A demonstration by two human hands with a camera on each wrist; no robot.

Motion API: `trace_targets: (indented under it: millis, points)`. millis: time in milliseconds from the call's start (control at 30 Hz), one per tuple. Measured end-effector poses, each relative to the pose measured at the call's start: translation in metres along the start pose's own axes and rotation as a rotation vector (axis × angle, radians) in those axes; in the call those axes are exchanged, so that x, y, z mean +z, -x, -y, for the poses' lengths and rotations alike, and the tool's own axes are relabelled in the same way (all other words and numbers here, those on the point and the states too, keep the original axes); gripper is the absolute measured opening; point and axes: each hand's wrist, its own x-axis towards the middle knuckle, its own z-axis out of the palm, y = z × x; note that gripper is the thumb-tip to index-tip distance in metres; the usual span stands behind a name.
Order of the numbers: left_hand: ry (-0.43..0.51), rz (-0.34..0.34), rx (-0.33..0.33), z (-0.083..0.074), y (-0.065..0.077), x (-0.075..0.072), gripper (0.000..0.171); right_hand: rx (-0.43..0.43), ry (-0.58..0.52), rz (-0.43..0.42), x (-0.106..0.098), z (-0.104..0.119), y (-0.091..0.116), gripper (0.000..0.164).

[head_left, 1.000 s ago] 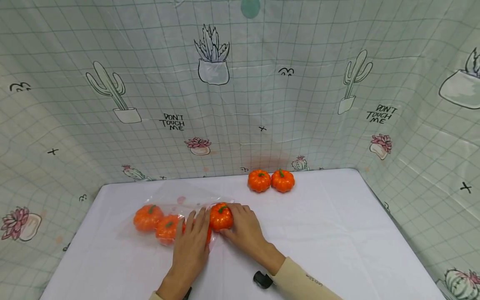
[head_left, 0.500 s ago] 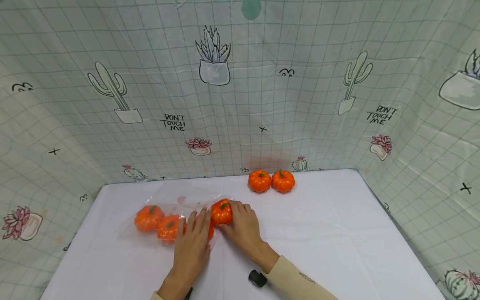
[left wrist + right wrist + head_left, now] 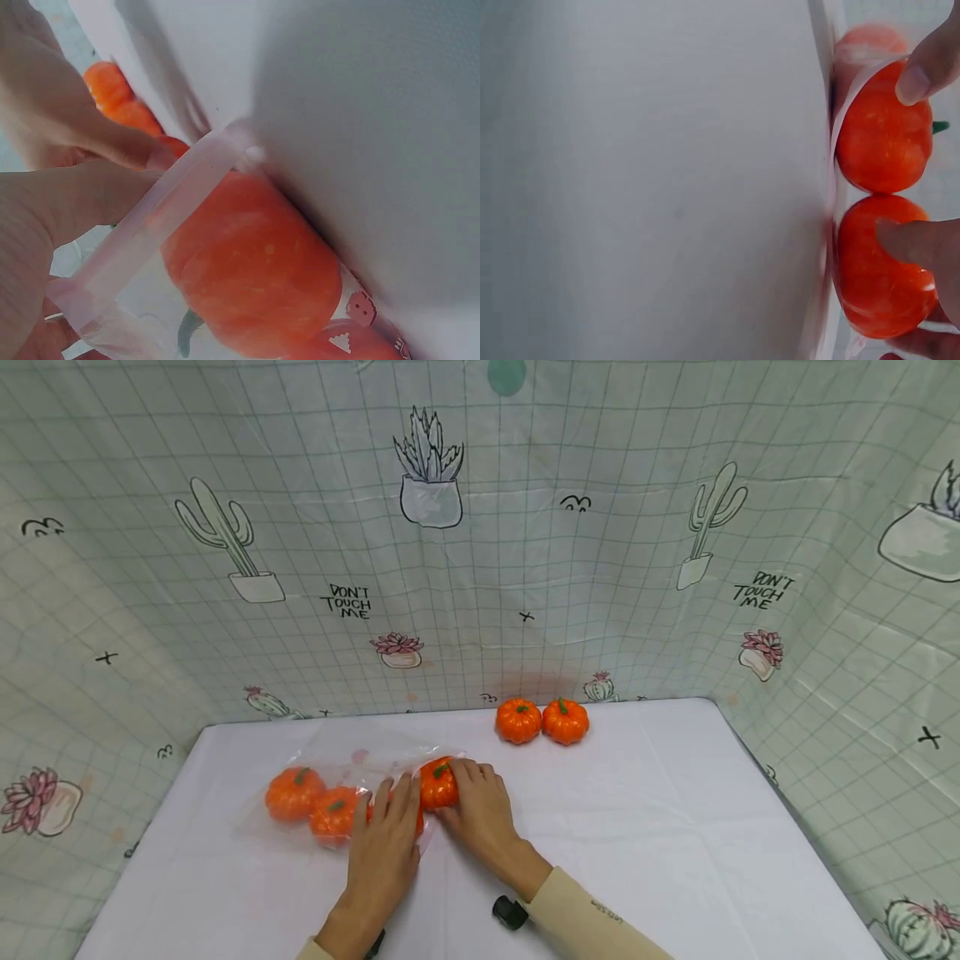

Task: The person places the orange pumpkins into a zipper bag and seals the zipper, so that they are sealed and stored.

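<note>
A clear zip bag with a pink edge lies flat on the table, with small orange toy pumpkins inside it. My left hand holds the bag's mouth, its thumb and fingers around a pumpkin near the opening. At that mouth my right hand grips another orange pumpkin, its thumb pressed on the side. In the right wrist view this pumpkin sits right against the one by my left thumb, with the pink bag edge running alongside both.
Two more orange pumpkins stand side by side at the table's back edge. A white cloth covers the table. Behind and beside it hangs a checked curtain with cactus drawings. A black wrist device shows by my right sleeve.
My right hand has shifted slightly toward the back and left with its pumpkin, which sits closer to the bag and tilts a little. My left hand has stayed in place.
</note>
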Motion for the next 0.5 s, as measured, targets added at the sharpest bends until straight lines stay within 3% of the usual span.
trace_targets:
  millis: [233, 500]
  points:
    - [-0.002, 0.013, -0.009, 0.0006, -0.0007, -0.0013, 0.090, -0.056, 0.019, 0.044, -0.0047, -0.0017, -0.0020, 0.071]
    - [0.012, 0.023, -0.015, 0.0003, 0.0004, -0.0012, 0.090, -0.020, 0.059, 0.040, -0.0021, 0.0036, -0.0031, 0.069]
